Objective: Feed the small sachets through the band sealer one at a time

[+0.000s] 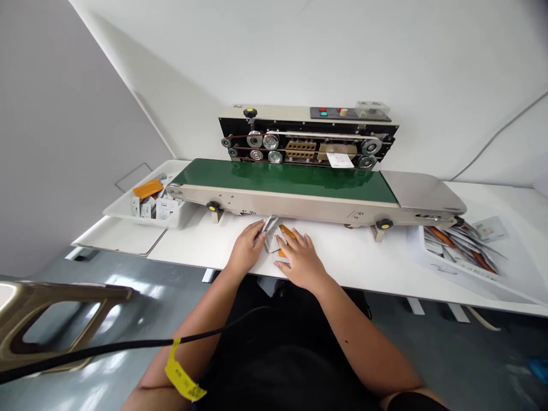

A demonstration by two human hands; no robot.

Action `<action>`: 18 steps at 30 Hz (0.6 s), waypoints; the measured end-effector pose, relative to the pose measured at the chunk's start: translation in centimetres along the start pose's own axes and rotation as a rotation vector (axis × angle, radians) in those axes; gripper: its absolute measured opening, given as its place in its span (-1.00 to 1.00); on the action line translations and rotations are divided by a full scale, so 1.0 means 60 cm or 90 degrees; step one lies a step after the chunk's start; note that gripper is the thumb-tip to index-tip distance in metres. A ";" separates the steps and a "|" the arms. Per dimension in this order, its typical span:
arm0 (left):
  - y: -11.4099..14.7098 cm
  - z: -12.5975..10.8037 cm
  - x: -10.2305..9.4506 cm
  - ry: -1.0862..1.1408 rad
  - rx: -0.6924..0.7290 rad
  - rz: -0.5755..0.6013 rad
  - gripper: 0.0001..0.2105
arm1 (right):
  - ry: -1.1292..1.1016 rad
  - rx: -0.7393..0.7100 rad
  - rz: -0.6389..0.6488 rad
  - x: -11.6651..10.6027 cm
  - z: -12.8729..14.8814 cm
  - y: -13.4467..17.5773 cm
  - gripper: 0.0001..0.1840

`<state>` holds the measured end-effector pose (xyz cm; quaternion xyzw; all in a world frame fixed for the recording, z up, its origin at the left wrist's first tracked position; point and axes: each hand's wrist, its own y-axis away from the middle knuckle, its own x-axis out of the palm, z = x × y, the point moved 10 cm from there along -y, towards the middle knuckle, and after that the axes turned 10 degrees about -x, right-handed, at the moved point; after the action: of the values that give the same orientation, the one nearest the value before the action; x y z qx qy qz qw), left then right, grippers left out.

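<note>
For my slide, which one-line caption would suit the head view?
Left hand and right hand touch small packets on a white table before a green-belted machine.

Apparently a brown stool (64,291), grey floor (165,302)

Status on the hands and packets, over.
Left hand against white packets; right hand spread over an orange packet. Packets on white table, partly hidden. Belt machine just beyond.

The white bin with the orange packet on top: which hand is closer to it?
The left. The left hand is just right of the white bin, slightly closer to the person; the right hand is farther right.
</note>
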<state>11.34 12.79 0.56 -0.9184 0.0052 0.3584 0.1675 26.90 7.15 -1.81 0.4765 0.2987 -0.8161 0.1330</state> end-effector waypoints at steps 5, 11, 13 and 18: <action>0.007 0.004 -0.035 0.004 0.005 -0.094 -0.70 | 0.003 0.009 0.004 -0.001 0.004 0.002 -0.21; 0.020 0.031 -0.051 0.143 -0.065 -0.102 -0.65 | -0.034 0.038 -0.050 -0.022 -0.002 0.002 -0.16; 0.022 0.023 -0.046 0.182 -0.053 -0.057 -0.67 | -0.061 0.043 -0.127 -0.047 -0.006 0.008 -0.14; 0.030 -0.021 -0.016 0.175 0.022 0.082 -0.70 | -0.227 -0.037 -0.205 -0.075 0.005 0.016 -0.26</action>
<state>11.23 10.56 1.48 -0.9535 0.0931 0.2393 0.1579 29.46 5.91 1.81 0.2669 0.3662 -0.8891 0.0654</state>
